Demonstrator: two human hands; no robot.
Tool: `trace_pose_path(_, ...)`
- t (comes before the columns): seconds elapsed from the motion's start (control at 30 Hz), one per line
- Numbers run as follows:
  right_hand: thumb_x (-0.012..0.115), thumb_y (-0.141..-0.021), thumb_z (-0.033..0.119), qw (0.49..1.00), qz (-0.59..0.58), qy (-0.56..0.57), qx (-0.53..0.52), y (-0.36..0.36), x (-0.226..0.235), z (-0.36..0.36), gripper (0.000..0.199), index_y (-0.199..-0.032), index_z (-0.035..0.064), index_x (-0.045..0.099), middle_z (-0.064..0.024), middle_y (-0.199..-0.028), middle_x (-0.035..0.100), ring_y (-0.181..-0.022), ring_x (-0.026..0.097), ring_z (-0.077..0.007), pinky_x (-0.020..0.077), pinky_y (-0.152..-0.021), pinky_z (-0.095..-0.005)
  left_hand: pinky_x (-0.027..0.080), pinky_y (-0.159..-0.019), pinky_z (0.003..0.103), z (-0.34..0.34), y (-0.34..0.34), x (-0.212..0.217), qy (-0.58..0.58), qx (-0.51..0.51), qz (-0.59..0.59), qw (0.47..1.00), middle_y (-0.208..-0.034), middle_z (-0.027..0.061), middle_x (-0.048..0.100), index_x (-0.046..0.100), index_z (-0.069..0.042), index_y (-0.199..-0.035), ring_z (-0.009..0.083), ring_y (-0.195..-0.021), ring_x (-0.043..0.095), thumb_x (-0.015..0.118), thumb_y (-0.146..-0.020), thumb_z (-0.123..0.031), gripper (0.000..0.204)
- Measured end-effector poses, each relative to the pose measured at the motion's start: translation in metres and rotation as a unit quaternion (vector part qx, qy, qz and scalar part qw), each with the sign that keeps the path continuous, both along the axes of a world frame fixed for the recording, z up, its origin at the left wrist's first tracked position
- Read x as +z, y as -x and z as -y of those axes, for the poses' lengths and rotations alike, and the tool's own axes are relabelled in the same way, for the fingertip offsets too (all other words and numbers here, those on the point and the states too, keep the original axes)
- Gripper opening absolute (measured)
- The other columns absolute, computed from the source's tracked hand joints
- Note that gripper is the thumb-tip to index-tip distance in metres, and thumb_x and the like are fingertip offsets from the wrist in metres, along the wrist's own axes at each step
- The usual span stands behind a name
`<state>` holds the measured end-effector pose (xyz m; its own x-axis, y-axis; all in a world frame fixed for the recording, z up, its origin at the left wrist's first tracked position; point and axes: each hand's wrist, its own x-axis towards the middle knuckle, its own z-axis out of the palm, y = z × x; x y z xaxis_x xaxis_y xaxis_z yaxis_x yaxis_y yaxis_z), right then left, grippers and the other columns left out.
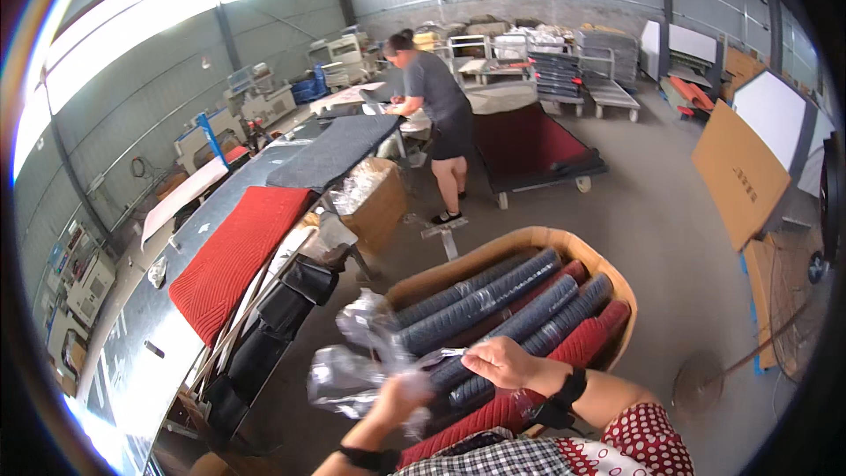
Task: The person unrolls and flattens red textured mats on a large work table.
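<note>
A crumpled clear plastic bag [339,375] hangs over the left side of a cardboard box [619,278]. My right hand [502,361] is closed, pinching a stretched strand of this plastic between thumb and fingers. Lower and to the left, my left hand [401,397] is against the plastic, its fingers smeared by motion, so its grip cannot be made out. Inside the box lie several rolled mats, among them a dark blue-grey roll [489,298] and a red roll [586,339]. Another red ribbed roll [467,419] lies close to my body, partly hidden by my hands.
On the left, a long worktable [132,348] carries a red mat [238,260] and a dark grey mat [339,150]. A person [432,97] stands working at its far end. Behind them is a low cart [529,145]; a pedestal fan [789,300] stands at right.
</note>
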<state>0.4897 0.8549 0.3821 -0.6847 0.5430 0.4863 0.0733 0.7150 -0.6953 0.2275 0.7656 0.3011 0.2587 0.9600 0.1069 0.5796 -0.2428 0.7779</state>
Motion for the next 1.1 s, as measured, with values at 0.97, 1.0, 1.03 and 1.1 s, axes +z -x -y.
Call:
trace_pose_path(0.97, 0.081, -0.080, 0.031, 0.915, -0.093, 0.340, 0.196, 0.067, -0.140, 0.022, 0.086, -0.144, -0.0014, 0.033, -0.0231, -0.135, 0.050, -0.118, 0.056, -0.0310, 0.0465, -0.099, -0.0408, 0.039, -0.064, 0.035, -0.020, -0.067, 0.123, 0.338, -0.112, 0.742, 0.568, -0.075, 0.0014, 0.043, 0.057, -0.007, -0.100, 0.0177, -0.068, 0.043, 0.048, -0.097, -0.053, 0.048)
trace_pose_path(1.0, 0.079, -0.083, 0.031, 0.870, -0.067, 0.426, 0.240, 0.069, -0.138, 0.022, 0.078, -0.141, -0.0013, 0.037, -0.0217, -0.129, 0.054, -0.112, 0.059, -0.0291, 0.0489, -0.095, -0.0390, 0.040, -0.066, 0.035, -0.024, -0.069, 0.121, 0.335, -0.119, 0.737, 0.575, -0.077, 0.0029, 0.044, 0.057, -0.006, -0.101, 0.0187, -0.071, 0.044, 0.049, -0.094, -0.051, 0.046)
trace_pose_path(1.03, 0.077, -0.085, 0.030, 0.814, -0.040, 0.507, 0.282, 0.072, -0.137, 0.022, 0.070, -0.137, -0.0012, 0.042, -0.0204, -0.124, 0.057, -0.106, 0.062, -0.0272, 0.0512, -0.091, -0.0373, 0.041, -0.069, 0.036, -0.028, -0.070, 0.120, 0.331, -0.126, 0.733, 0.581, -0.079, 0.0044, 0.046, 0.057, -0.005, -0.101, 0.0196, -0.074, 0.045, 0.051, -0.091, -0.048, 0.044)
trace_pose_path(1.1, 0.073, -0.089, 0.029, 0.674, 0.016, 0.649, 0.352, 0.076, -0.118, 0.020, 0.055, -0.130, -0.0010, 0.051, -0.0177, -0.113, 0.064, -0.094, 0.068, -0.0235, 0.0560, -0.082, -0.0339, 0.044, -0.074, 0.037, -0.045, -0.057, 0.115, 0.281, -0.143, 0.735, 0.600, -0.088, 0.0075, 0.053, 0.059, -0.006, -0.102, 0.0219, -0.081, 0.052, 0.054, -0.085, -0.044, 0.042)
